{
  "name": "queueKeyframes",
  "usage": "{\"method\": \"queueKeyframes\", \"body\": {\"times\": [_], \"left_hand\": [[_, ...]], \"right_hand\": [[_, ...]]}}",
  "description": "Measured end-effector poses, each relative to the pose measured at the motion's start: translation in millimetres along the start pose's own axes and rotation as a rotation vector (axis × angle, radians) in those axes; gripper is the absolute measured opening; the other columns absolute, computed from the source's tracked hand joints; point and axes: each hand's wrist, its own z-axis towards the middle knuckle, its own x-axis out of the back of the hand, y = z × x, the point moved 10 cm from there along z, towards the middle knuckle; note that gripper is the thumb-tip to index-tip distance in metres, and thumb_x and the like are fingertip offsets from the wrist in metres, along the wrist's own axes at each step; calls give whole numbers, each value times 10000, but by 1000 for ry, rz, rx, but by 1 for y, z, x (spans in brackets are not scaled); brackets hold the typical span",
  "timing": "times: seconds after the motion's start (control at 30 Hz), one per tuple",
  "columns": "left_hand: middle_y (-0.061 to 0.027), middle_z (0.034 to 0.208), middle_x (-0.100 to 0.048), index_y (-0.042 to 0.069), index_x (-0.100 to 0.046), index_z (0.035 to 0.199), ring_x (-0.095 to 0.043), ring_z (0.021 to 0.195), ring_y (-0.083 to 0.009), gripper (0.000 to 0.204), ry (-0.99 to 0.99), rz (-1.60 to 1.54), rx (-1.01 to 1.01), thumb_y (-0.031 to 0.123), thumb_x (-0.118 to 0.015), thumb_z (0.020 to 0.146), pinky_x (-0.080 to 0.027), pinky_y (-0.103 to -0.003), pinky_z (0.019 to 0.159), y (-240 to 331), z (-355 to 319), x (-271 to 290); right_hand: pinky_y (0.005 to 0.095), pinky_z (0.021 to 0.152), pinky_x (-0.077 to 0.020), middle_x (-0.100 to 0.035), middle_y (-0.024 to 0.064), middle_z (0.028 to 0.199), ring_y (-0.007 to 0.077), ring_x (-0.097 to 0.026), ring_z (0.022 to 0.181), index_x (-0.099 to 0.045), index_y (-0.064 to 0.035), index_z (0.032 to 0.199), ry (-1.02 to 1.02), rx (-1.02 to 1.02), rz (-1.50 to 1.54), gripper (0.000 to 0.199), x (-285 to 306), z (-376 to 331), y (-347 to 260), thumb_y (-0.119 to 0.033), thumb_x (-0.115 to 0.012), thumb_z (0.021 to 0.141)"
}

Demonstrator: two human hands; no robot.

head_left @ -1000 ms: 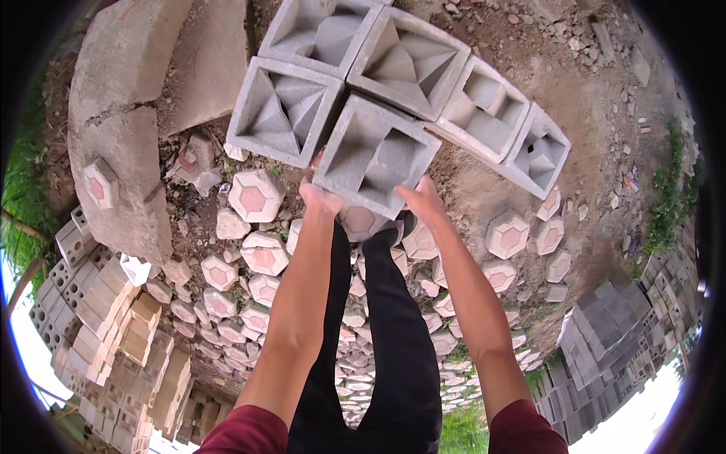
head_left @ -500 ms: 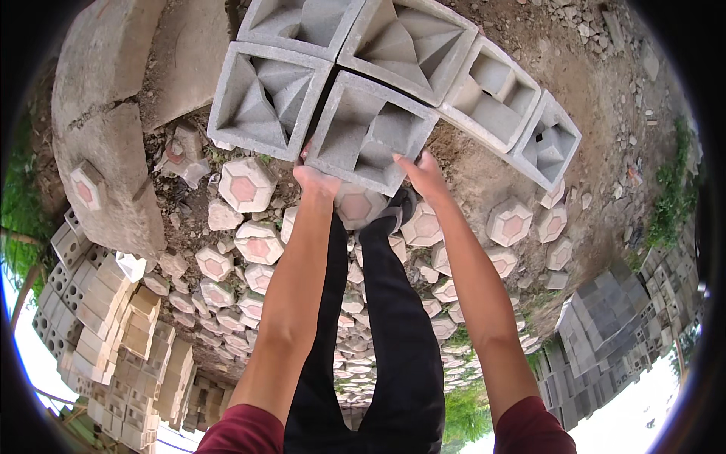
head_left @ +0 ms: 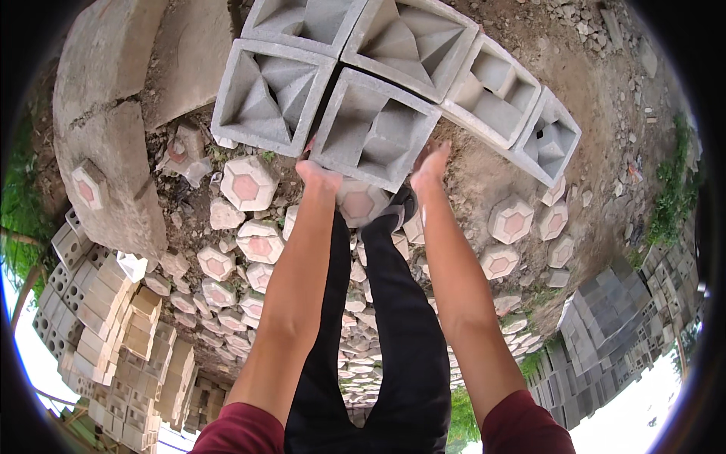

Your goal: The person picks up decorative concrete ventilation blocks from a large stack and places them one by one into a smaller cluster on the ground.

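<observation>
A square grey concrete ventilation block (head_left: 349, 125) with slanted hollow faces lies nearest me. My left hand (head_left: 319, 176) is at its lower left corner, fingers reaching up along its side and partly hidden. Beside its lower right edge, my right hand (head_left: 431, 164) has its fingers stretched out, pointing away from me; whether the palm touches the block I cannot tell. Against it lie a second block (head_left: 240, 98) on the left, with a dark narrow gap between, and a larger-looking block (head_left: 389, 53) beyond.
Two more blocks, one wider (head_left: 495, 106) and one at the end (head_left: 548, 136), continue the row to the right. Hexagonal pavers (head_left: 249, 184) with pink centres cover the ground around my legs. Stacked blocks stand at left (head_left: 113, 333) and right (head_left: 605, 318). A cracked concrete slab (head_left: 106, 151) lies left.
My right thumb has come off the top of the near block's rim, and that hand has straightened and shifted to its side. My left hand stays at its corner.
</observation>
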Motion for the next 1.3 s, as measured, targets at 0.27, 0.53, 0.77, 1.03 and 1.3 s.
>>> {"method": "queueKeyframes", "body": {"times": [0.27,0.53,0.77,1.03,1.3], "left_hand": [[-98,1197,-545,87,-572,1081,-470,1149,-291,347,4,97,-44,258,-362,865,-321,-475,1022,24,-3,1],[-135,1421,-319,-1,-348,1322,-272,1334,-264,487,56,553,66,294,-293,938,-236,-468,1074,46,-139,-58],[-41,1087,-606,82,-530,1173,-566,980,-187,402,-580,1568,-183,359,-507,882,-444,-365,800,83,-244,-110],[-85,1008,-642,85,-573,1089,-587,919,-194,431,-473,1634,212,445,-514,860,-443,-378,739,46,-381,-145],[-133,1094,-618,11,-517,1174,-584,1008,-237,514,-728,1971,380,421,-477,866,-448,-379,772,-13,-468,-132]], "right_hand": [[459,1093,-170,-248,160,1455,319,-245,1331,-230,-7,1401,-230,-11,-172,928,-31,-31,-9,-737,-198,828],[450,966,-383,-456,204,1304,317,-481,1164,-325,22,1340,-244,-114,-294,885,-20,-162,-55,-707,-215,852],[405,833,-477,-604,169,1116,281,-604,976,-481,-20,1218,-260,-76,-664,620,-2,-328,-117,-539,-470,879],[420,751,-474,-640,222,874,362,-610,876,-626,10,915,38,629,-1216,467,78,-493,-212,-438,-553,807],[424,797,-469,-633,215,938,358,-601,913,-628,-13,974,285,654,-988,440,138,-603,-122,-415,-550,815]]}}
